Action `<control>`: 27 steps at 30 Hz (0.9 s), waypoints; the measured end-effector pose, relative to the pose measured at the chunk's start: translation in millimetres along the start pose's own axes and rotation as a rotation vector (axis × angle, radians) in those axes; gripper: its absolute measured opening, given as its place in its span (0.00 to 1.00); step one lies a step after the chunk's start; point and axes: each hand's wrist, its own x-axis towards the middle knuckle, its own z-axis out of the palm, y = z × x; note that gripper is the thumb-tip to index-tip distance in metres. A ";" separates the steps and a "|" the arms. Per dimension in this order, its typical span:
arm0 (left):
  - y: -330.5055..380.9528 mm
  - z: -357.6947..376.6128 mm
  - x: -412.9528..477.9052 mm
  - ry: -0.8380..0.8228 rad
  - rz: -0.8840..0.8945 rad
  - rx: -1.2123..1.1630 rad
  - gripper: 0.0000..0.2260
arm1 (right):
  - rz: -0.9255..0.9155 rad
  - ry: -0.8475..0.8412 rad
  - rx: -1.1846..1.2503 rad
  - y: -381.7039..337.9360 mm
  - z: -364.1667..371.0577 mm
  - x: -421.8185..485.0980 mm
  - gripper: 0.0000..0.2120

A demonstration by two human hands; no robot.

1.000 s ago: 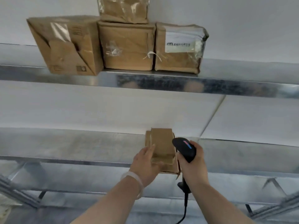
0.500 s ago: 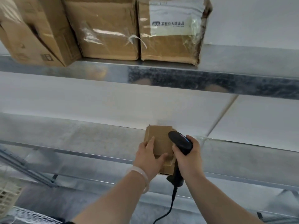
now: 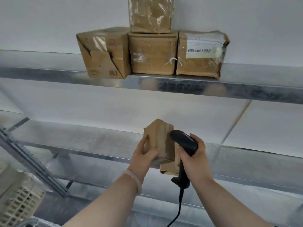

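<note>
The small cardboard box [image 3: 158,140] sits tilted in the left grip [image 3: 144,156], thumb on its near face and fingers curled round its left side. It is held at the front edge of the lower metal shelf [image 3: 82,141]. Its brown faces are blurred and show no writing that can be read. A further piece of brown cardboard [image 3: 168,168] shows just below and right of the left grip; whether it is a flap or a second parcel cannot be told.

Just right of the box, the right grip [image 3: 191,156] is wrapped round the handle of a black barcode scanner [image 3: 183,141]. The scanner's head touches or nearly touches the box's right side. A black cable [image 3: 178,207] hangs from the handle below the right grip. A pale bracelet [image 3: 133,177] circles the wrist behind the left grip.

Well above both grips runs the upper metal shelf [image 3: 180,86], carrying three cartons in a row. The left carton [image 3: 103,53] has small printed marks low on its front, too small to read. The middle carton [image 3: 152,53] is taped, with a fourth taped carton [image 3: 150,13] stacked on it. The right carton [image 3: 201,53] bears a white label [image 3: 203,48] with a small logo and a line of Chinese characters, not clear enough to read.

Far down to the left of the left grip stands a pale lattice crate [image 3: 18,199].
</note>
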 end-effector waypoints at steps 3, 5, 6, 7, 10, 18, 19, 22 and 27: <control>3.7 -19.2 -12.0 -0.058 0.021 0.071 0.30 | -0.061 0.007 -0.023 -2.8 21.0 -13.3 0.22; 1.4 -32.3 -15.8 0.009 0.066 0.259 0.25 | -0.075 -0.015 0.008 -3.6 33.9 -25.6 0.21; -0.2 -39.8 -18.2 0.064 0.092 0.360 0.22 | -0.089 -0.031 0.024 -5.5 39.7 -32.3 0.21; -0.9 -47.3 -21.3 0.099 0.109 0.426 0.19 | -0.103 -0.052 0.034 -7.1 44.9 -38.5 0.21; -2.2 -65.3 -33.0 0.086 0.161 0.452 0.11 | -0.098 -0.102 0.079 -8.8 61.1 -55.2 0.21; -1.2 -99.3 -63.1 0.195 0.142 0.237 0.31 | -0.123 -0.286 0.096 -17.0 97.4 -90.0 0.24; -1.4 -102.7 -65.6 0.210 0.134 0.232 0.33 | -0.112 -0.302 0.096 -17.8 99.7 -92.3 0.25; -0.2 -111.6 -71.6 0.229 0.129 0.188 0.38 | -0.112 -0.362 0.085 -18.8 105.4 -97.7 0.25; 4.7 -126.4 -79.0 0.245 0.084 0.152 0.46 | -0.154 -0.394 0.054 -25.8 114.8 -102.3 0.25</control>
